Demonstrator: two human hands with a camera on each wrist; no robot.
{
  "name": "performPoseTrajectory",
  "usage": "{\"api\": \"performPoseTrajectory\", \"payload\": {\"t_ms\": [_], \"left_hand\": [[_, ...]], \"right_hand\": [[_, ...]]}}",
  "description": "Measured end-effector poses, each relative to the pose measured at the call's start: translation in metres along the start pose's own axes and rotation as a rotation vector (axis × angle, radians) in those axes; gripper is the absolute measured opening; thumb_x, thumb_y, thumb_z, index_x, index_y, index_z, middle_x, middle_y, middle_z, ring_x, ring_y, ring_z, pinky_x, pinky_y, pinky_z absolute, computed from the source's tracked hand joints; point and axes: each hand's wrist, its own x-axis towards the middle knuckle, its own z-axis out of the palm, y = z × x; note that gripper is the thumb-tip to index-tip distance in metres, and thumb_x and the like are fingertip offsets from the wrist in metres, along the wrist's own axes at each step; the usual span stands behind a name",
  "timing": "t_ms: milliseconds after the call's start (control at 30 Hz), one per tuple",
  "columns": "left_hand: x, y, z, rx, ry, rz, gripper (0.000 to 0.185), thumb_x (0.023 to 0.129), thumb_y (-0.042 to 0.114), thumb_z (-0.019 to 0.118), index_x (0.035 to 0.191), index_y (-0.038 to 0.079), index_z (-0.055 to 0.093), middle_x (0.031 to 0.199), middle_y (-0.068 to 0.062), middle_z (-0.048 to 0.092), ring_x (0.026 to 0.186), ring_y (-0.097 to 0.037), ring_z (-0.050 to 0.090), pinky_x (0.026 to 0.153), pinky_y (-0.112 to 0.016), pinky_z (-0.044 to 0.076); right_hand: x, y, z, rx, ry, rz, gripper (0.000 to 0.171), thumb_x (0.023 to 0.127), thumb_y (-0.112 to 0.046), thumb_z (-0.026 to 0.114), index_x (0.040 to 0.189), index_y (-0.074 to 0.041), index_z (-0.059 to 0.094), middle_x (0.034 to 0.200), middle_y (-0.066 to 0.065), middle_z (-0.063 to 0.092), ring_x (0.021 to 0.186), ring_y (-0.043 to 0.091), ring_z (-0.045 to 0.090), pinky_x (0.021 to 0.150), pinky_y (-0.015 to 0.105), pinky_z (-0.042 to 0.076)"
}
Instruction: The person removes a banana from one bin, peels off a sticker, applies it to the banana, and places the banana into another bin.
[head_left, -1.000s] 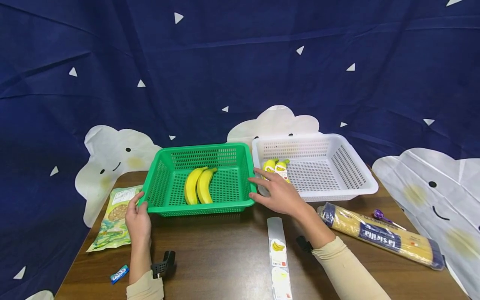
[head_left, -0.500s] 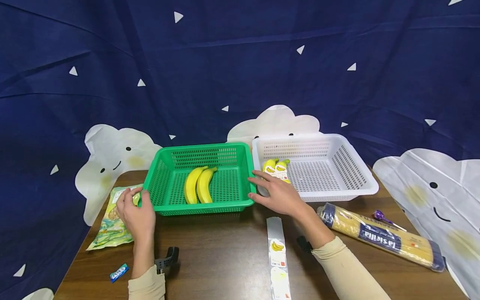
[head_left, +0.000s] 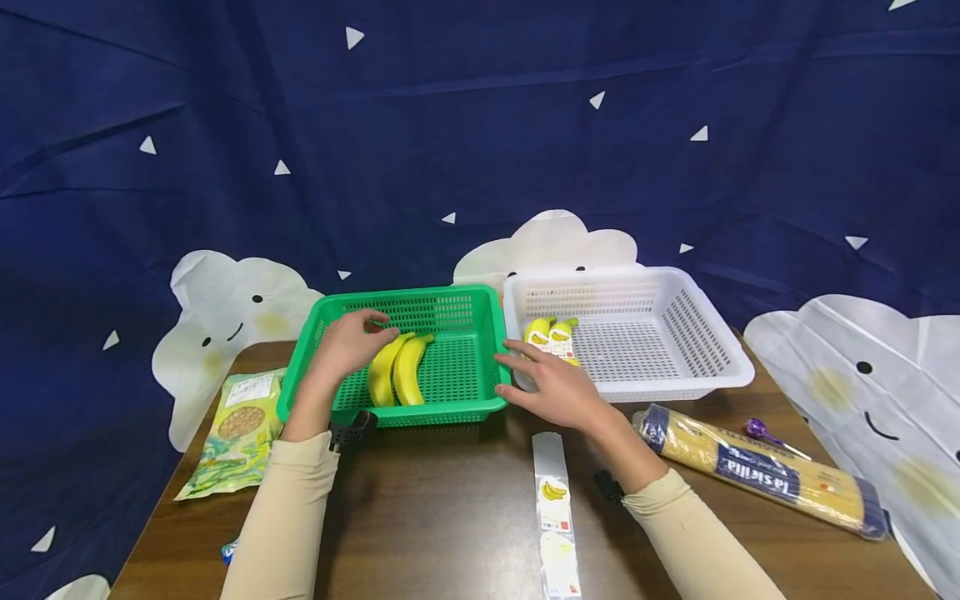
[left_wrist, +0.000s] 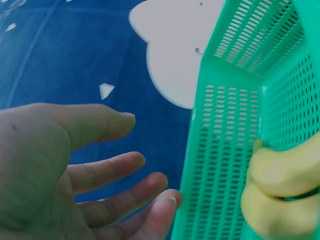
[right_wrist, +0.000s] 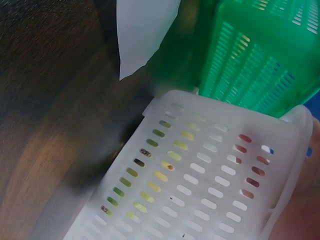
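At the table's near edge lies one label strip (head_left: 556, 508). Beyond it the right hand (head_left: 553, 390) rests flat, fingers straight, at the seam where the green basket (head_left: 454, 383) meets the white basket (head_left: 702, 377), holding nothing. The left hand (head_left: 347, 342) hovers inside the green basket's left side, fingers loosely spread and empty in the wrist view, just beside the bananas (head_left: 398, 369).

To lift the bananas cleanly, I judge the left hand should close round both near their middle, while the right hand steadies the basket rim.

Count: two baskets; two loose bananas in the green one; one labelled banana pack (head_left: 552, 337) at the white one's near-left corner; one pasta pack (head_left: 757, 471) by the right edge; one snack bag (head_left: 236, 433) by the left edge.
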Motion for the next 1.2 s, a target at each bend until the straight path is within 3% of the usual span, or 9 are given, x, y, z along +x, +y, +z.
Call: {"api": "performPoseTrajectory", "payload": {"t_ms": [167, 333, 433, 500, 567, 700, 767, 1000, 1200], "left_hand": [[0.031, 0.003, 0.009, 0.069, -0.069, -0.045, 0.047, 0.094, 0.037, 0.06, 0.13, 0.008, 0.059, 0.124, -0.016, 0.06, 0.098, -0.032, 0.06, 0.078, -0.044, 0.048], [0.05, -0.005, 0.025, 0.028, -0.133, -0.127, 0.042, 0.093, 0.03, 0.064, 0.126, 0.005, 0.061, 0.113, -0.017, 0.061, 0.079, -0.028, 0.061, 0.074, -0.042, 0.053], [0.056, -0.012, 0.035, 0.035, -0.167, -0.195, 0.019, 0.091, 0.024, 0.066, 0.09, 0.006, 0.065, 0.076, -0.007, 0.056, 0.06, -0.02, 0.054, 0.061, -0.037, 0.052], [0.059, -0.015, 0.04, 0.068, -0.17, -0.232, 0.026, 0.09, 0.021, 0.066, 0.07, 0.009, 0.055, 0.061, -0.002, 0.045, 0.051, -0.017, 0.05, 0.052, -0.033, 0.048], [0.06, -0.016, 0.045, 0.107, -0.179, -0.268, 0.032, 0.089, 0.018, 0.067, 0.064, 0.01, 0.047, 0.053, -0.003, 0.043, 0.047, -0.019, 0.05, 0.047, -0.031, 0.044], [0.061, -0.014, 0.049, 0.162, -0.206, -0.282, 0.014, 0.086, 0.014, 0.068, 0.083, 0.002, 0.06, 0.074, -0.015, 0.061, 0.064, -0.029, 0.063, 0.048, -0.033, 0.047], [0.061, -0.014, 0.05, 0.181, -0.244, -0.275, 0.017, 0.085, 0.012, 0.068, 0.093, -0.001, 0.062, 0.082, -0.019, 0.064, 0.07, -0.031, 0.066, 0.05, -0.033, 0.05], [0.063, -0.016, 0.057, 0.131, -0.354, -0.305, 0.023, 0.088, 0.014, 0.069, 0.1, -0.003, 0.062, 0.082, -0.019, 0.066, 0.07, -0.03, 0.069, 0.062, -0.038, 0.056], [0.064, -0.013, 0.061, 0.139, -0.393, -0.285, 0.025, 0.086, 0.015, 0.07, 0.101, -0.002, 0.06, 0.084, -0.02, 0.065, 0.071, -0.031, 0.068, 0.057, -0.036, 0.055]], "right_hand": [[0.001, -0.001, 0.001, -0.001, -0.005, 0.01, 0.063, 0.089, -0.066, 0.049, 0.139, -0.027, 0.054, 0.149, -0.004, 0.038, 0.128, 0.021, 0.045, 0.085, 0.047, 0.048], [0.001, 0.0, 0.0, 0.002, -0.001, 0.003, 0.061, 0.089, -0.062, 0.053, 0.139, -0.026, 0.054, 0.149, -0.003, 0.039, 0.128, 0.022, 0.045, 0.085, 0.048, 0.048], [0.0, 0.001, 0.001, -0.001, 0.0, -0.001, 0.061, 0.089, -0.061, 0.053, 0.138, -0.026, 0.055, 0.148, -0.003, 0.039, 0.127, 0.022, 0.046, 0.085, 0.047, 0.048], [0.0, 0.001, 0.001, -0.003, 0.001, 0.004, 0.061, 0.089, -0.062, 0.053, 0.138, -0.027, 0.054, 0.148, -0.004, 0.039, 0.128, 0.021, 0.046, 0.086, 0.047, 0.047], [0.0, 0.001, 0.001, -0.007, 0.003, 0.01, 0.061, 0.089, -0.063, 0.052, 0.138, -0.028, 0.054, 0.148, -0.005, 0.038, 0.128, 0.019, 0.045, 0.086, 0.046, 0.047], [0.0, 0.001, 0.001, -0.006, 0.002, 0.014, 0.061, 0.089, -0.063, 0.051, 0.138, -0.028, 0.054, 0.148, -0.005, 0.039, 0.128, 0.019, 0.045, 0.086, 0.046, 0.047], [0.001, 0.0, 0.001, -0.004, -0.001, 0.014, 0.061, 0.089, -0.064, 0.051, 0.138, -0.028, 0.054, 0.148, -0.005, 0.039, 0.128, 0.019, 0.045, 0.085, 0.046, 0.047], [0.002, 0.0, 0.001, -0.015, -0.008, 0.011, 0.062, 0.089, -0.066, 0.049, 0.138, -0.029, 0.054, 0.148, -0.007, 0.038, 0.127, 0.018, 0.046, 0.083, 0.045, 0.048], [0.0, 0.001, 0.001, -0.019, -0.005, 0.025, 0.062, 0.088, -0.068, 0.048, 0.138, -0.032, 0.054, 0.148, -0.008, 0.039, 0.126, 0.017, 0.047, 0.083, 0.045, 0.048]]}}
